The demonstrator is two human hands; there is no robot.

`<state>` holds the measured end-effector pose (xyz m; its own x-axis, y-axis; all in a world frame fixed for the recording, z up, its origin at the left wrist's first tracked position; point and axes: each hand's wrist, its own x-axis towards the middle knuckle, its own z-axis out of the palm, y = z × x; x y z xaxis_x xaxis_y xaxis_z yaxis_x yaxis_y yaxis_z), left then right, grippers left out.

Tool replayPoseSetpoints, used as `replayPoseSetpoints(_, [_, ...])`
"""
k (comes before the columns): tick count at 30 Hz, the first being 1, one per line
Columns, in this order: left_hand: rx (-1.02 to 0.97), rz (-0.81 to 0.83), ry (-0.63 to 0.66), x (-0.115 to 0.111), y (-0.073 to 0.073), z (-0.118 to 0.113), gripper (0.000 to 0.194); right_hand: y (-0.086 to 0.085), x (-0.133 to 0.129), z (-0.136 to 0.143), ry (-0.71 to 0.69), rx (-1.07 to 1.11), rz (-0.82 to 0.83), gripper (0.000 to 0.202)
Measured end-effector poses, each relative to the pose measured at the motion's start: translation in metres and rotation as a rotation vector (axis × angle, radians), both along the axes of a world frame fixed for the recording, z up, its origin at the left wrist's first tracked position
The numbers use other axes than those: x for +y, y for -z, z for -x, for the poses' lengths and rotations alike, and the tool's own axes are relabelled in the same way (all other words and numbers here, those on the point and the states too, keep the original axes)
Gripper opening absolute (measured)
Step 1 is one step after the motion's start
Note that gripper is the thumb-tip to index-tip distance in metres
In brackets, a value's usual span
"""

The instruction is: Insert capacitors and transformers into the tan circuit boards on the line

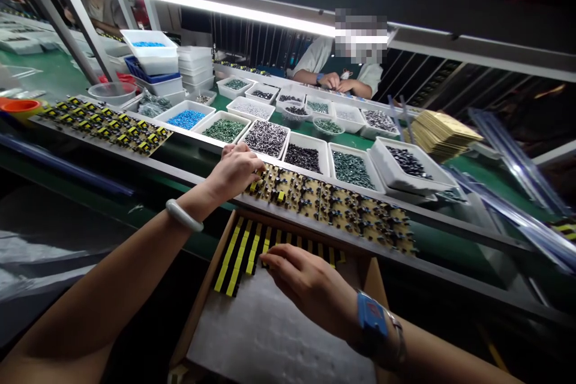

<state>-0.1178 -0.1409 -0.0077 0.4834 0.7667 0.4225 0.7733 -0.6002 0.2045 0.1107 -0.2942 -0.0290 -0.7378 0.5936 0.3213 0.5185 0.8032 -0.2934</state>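
Observation:
My left hand (236,169), with a pale bangle at the wrist, reaches over a strip of circuit boards (333,207) on the rail. Its fingers are pinched on a small yellow-and-black component, mostly hidden by the fingertips. Close by, a yellow component (281,196) stands on the board. My right hand (310,282), wearing a blue wristband, is over an open cardboard box (374,288). Its fingers are bent together at the end of the rows of yellow-and-black components (230,255); what they hold, if anything, is hidden. A grey sheet (252,336) lies below the rows.
Behind the rail (450,258) stand white trays of small parts, including blue (186,119), green (224,129) and black ones (303,156). Populated boards (105,126) lie at left. A stack of bare boards (443,132) sits at right. A co-worker's hands (339,82) are across the bench.

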Motion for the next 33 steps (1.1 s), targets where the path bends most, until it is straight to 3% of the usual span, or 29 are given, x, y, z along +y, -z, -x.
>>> replayPoseSetpoints(9, [0.075,-0.03,0.01,0.003,0.003,0.0,0.015,-0.008,0.013,-0.004,-0.017,0.077,0.021,0.027])
replayPoseSetpoints(13, [0.103,-0.048,0.016,0.001,0.003,-0.001,0.016,-0.022,0.036,-0.009,0.034,0.178,0.029,0.024])
replayPoseSetpoints(19, [0.127,-0.065,0.013,0.001,0.003,-0.003,0.021,-0.037,0.082,-0.02,0.186,0.213,-0.088,0.024])
replayPoseSetpoints(23, [0.128,-0.055,0.02,-0.001,0.004,-0.004,0.021,-0.037,0.111,-0.023,0.247,0.211,-0.037,0.02])
replayPoseSetpoints(28, [0.094,-0.113,0.033,-0.02,0.003,-0.006,0.044,-0.031,0.133,-0.023,0.224,0.14,0.02,0.021])
replayPoseSetpoints(33, [0.109,-0.14,0.057,-0.032,0.009,-0.006,0.029,-0.032,0.14,-0.018,0.223,0.025,0.032,0.014])
